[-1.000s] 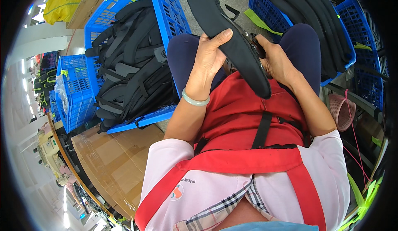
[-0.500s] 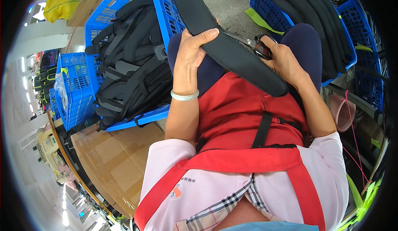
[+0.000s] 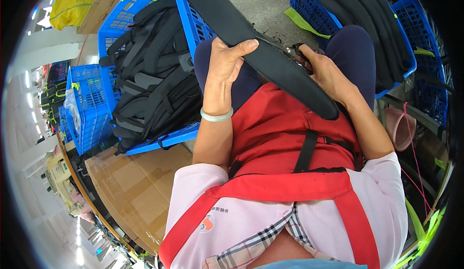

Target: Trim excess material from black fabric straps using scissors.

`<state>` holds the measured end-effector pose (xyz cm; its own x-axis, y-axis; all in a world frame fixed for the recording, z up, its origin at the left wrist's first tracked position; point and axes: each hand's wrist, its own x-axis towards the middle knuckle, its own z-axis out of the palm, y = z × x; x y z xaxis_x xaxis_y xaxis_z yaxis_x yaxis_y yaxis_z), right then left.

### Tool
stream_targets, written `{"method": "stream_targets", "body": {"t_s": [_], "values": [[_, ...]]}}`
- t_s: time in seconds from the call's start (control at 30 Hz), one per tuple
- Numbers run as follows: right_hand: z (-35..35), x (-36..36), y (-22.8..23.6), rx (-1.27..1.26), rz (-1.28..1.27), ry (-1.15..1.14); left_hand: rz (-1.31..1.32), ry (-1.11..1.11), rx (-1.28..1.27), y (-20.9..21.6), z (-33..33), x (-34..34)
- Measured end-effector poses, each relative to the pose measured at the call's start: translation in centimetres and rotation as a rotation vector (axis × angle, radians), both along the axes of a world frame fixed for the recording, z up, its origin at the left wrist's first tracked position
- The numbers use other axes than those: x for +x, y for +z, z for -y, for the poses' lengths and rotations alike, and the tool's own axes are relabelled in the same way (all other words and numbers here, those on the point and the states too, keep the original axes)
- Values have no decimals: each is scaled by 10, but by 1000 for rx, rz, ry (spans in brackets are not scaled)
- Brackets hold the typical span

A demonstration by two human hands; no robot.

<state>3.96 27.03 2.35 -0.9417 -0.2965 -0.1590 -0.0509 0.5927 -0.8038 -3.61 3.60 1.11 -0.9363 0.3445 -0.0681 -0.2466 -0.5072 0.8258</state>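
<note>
My left hand (image 3: 225, 65) grips a long, curved black padded strap (image 3: 285, 71), with the thumb on top and the fingers hidden underneath. The strap slants across my lap, one end running out of the top of the picture and the other, rounded end lying above my red apron. Just right of the strap's edge, my right hand (image 3: 329, 73) is closed around a pair of scissors (image 3: 291, 50) with dark handles. Their metal part reaches toward the strap's far edge; the tips are partly hidden, so I cannot tell whether they touch it.
On the left, a blue plastic crate (image 3: 186, 15) holds a heap of black straps (image 3: 154, 71). Another blue crate (image 3: 299, 3) on the right holds stacked black padded straps (image 3: 357, 22). A cardboard box (image 3: 140, 187) lies at lower left, and a pink basket (image 3: 397, 129) stands at right.
The strap has turned slightly, its rounded end moving a little toward me and its upper part shifting left. My right hand and the scissors have moved slightly along its edge.
</note>
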Motion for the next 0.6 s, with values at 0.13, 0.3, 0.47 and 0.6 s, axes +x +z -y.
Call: {"method": "stream_targets", "body": {"t_s": [0.13, 0.3, 0.47, 0.6], "values": [[1, -2, 0, -6, -147, 13, 8, -7, -23, -3, 0, 1], [2, 2, -3, -17, 20, 35, -1, -9, -27, -4, -3, 1], [-2, 3, -5, -64, -74, 56, -9, -25, -34, -5, -3, 3], [1, 2, 8, -43, -33, 56, 2, -1, -24, 0, -5, 6]]}}
